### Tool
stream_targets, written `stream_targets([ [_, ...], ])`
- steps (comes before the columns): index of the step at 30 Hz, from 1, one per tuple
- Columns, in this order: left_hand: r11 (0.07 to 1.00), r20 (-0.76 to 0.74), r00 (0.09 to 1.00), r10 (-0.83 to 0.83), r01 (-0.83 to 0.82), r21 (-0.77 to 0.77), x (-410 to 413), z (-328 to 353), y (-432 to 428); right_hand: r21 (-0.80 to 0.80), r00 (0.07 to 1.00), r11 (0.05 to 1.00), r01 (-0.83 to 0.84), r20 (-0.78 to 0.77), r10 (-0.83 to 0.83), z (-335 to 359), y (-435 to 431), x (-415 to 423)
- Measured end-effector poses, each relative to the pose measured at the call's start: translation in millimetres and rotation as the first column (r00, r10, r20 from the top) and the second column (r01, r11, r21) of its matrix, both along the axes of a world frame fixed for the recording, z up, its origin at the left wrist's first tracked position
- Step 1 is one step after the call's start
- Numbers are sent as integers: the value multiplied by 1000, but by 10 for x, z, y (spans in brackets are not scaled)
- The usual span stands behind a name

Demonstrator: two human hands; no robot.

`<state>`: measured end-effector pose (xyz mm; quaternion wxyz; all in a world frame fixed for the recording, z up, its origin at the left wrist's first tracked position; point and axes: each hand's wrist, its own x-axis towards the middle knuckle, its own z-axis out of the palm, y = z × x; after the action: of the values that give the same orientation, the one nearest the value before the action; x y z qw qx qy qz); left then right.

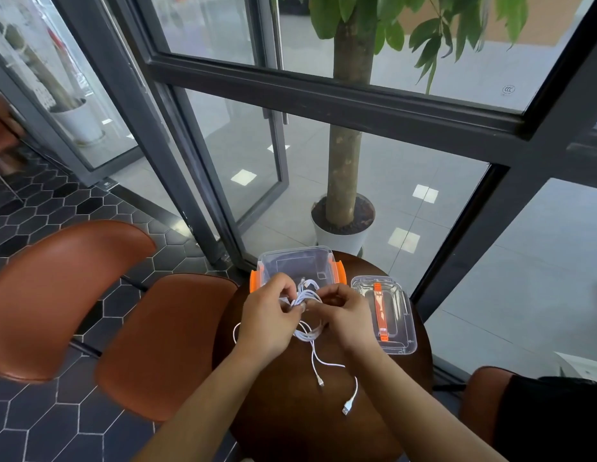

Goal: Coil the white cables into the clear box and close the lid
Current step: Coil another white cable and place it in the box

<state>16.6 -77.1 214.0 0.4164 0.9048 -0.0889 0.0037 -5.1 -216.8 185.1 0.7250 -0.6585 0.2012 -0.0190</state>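
Note:
The white cables [309,331] form a loose bundle of loops between both hands, just in front of the clear box [299,265]. My left hand [270,315] pinches the bundle from the left, and my right hand [345,316] pinches it from the right. Two loose ends trail toward me over the table, one ending in a USB plug [346,410]. The box stands open, with orange latches on both sides. Its clear lid [395,320], with an orange handle, lies flat to the right of the box.
Everything sits on a small round dark wooden table [280,411]. Brown chairs [163,341] stand to the left, another at the right edge. A glass wall with dark frames and a potted tree [344,225] lie behind the table.

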Motion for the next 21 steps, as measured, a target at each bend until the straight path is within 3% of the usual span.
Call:
stream_targets([
  [5,977,-196,977,78,-114,-180,62,-23,-22,107,999,994,-34,1,34,116,-68,36],
  [8,952,-321,947,17,-113,-284,85,5,-7,136,1000,990,-28,13,26,93,-93,32],
  [12,965,-297,955,-20,-60,-256,96,-32,8,10,999,1000,-13,47,13,27,-42,4],
  [16,949,-296,955,21,-113,-295,90,-110,-11,-108,996,993,-56,70,64,3,6,-28],
  [21,856,-474,880,-23,-227,-464,82,-120,-3,75,995,993,-87,62,83,88,-46,-72],
])
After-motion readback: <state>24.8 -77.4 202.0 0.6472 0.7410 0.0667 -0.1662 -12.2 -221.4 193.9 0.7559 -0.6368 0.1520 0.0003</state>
